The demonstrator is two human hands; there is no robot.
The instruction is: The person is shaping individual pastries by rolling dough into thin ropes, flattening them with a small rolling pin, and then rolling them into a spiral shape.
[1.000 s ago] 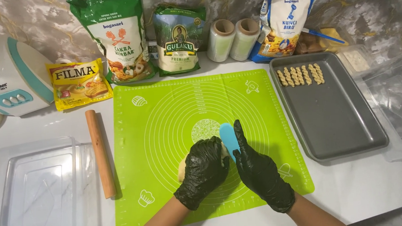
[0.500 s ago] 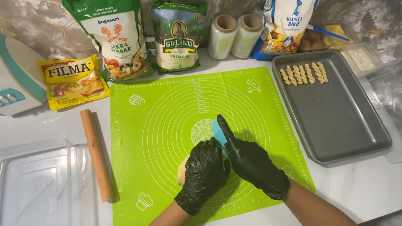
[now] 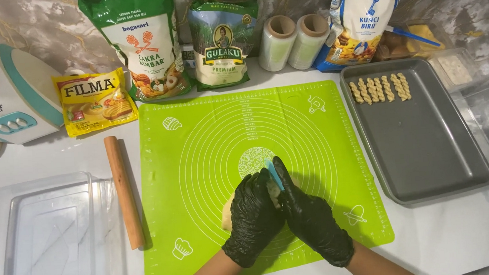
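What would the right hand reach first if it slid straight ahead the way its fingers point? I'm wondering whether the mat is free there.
Probably nothing soon: the right hand, holding a blue scraper against the dough, points up the green mat; beyond lies the sugar bag.

Two black-gloved hands meet on a green baking mat (image 3: 199, 158): the left hand (image 3: 252, 218) cups pale dough (image 3: 225, 216), the right hand (image 3: 312, 216) presses a blue scraper (image 3: 273, 173) into it.
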